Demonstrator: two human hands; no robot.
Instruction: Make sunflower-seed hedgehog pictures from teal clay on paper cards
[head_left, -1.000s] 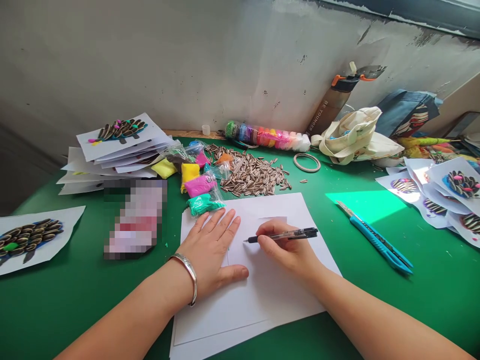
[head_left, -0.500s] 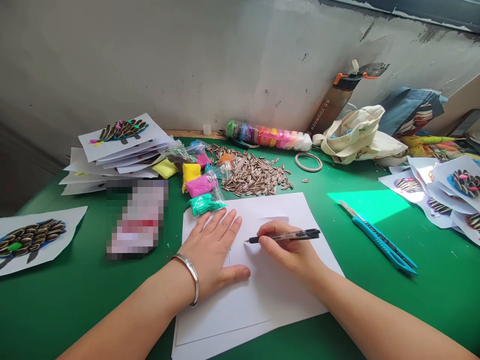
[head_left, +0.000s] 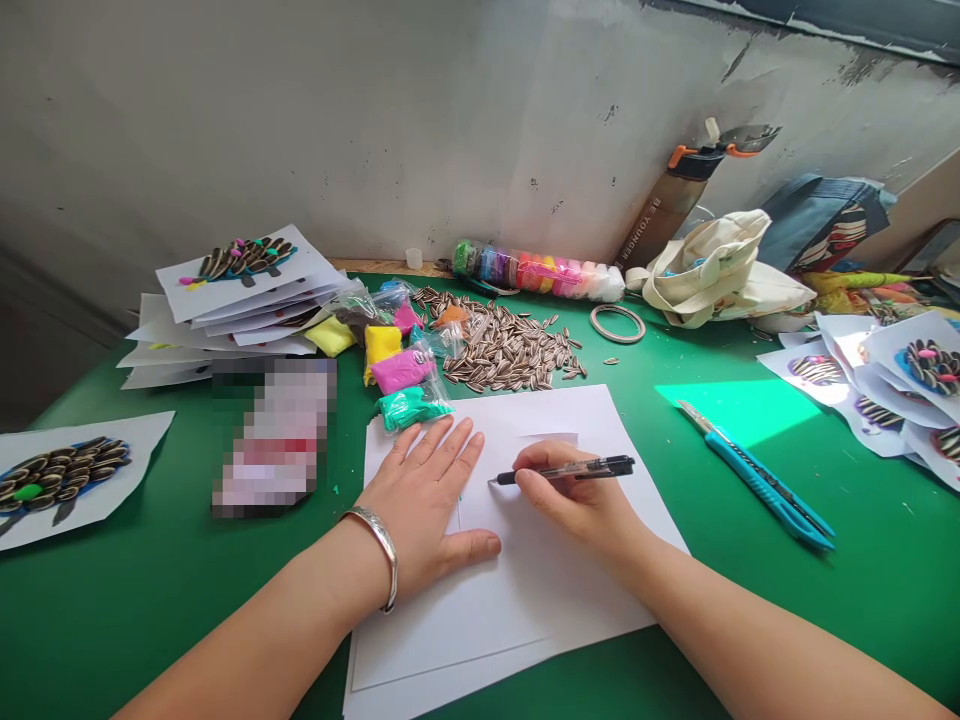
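White paper sheets (head_left: 480,630) lie in a stack on the green table in front of me. My left hand (head_left: 424,500), a silver bangle at its wrist, is spread flat on the top sheet. A black pen (head_left: 559,469) is pinched in my right hand (head_left: 577,505), its tip at the paper to the right of my left fingers. The pen leans low, its back end pointing right. Just beyond my left fingertips sits a packet of green clay (head_left: 409,408), touching the paper's upper edge.
Behind the paper are a heap of sunflower seeds (head_left: 517,350), clay packets (head_left: 405,370) and a tape roll (head_left: 617,323). A blue utility knife (head_left: 765,485) lies right, blade out. Seed-decorated sheets (head_left: 247,270) are piled left; more cards (head_left: 885,380) lie far right. A bottle (head_left: 664,215) leans against the wall.
The pen has shifted very slightly in my right hand, its back end a little further left and lower. My left hand and the paper have stayed in place.
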